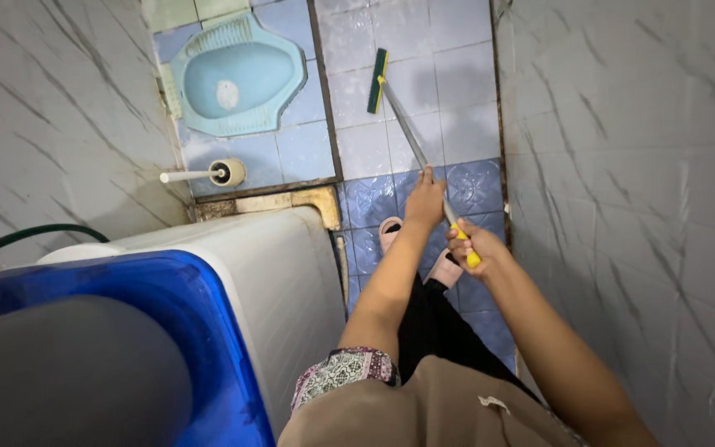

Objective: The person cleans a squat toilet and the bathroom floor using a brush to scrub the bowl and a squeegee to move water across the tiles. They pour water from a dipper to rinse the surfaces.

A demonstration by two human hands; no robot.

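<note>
I hold a long-handled floor scrubber [403,126] with both hands. Its metal pole runs from its green and yellow head [377,80], which rests on the pale floor tiles, down to a yellow grip. My left hand [425,199] is closed around the pole partway along. My right hand [473,245] is closed on the yellow grip at the near end. My feet in pink slippers [391,232] stand on the blue patterned tiles below my hands.
A light blue squat toilet pan [237,76] sits in the raised floor at the upper left. A toilet brush in its holder [223,173] lies beside it. A white and blue washing machine [208,290] fills the lower left. Marble-patterned walls [639,165] close in on both sides.
</note>
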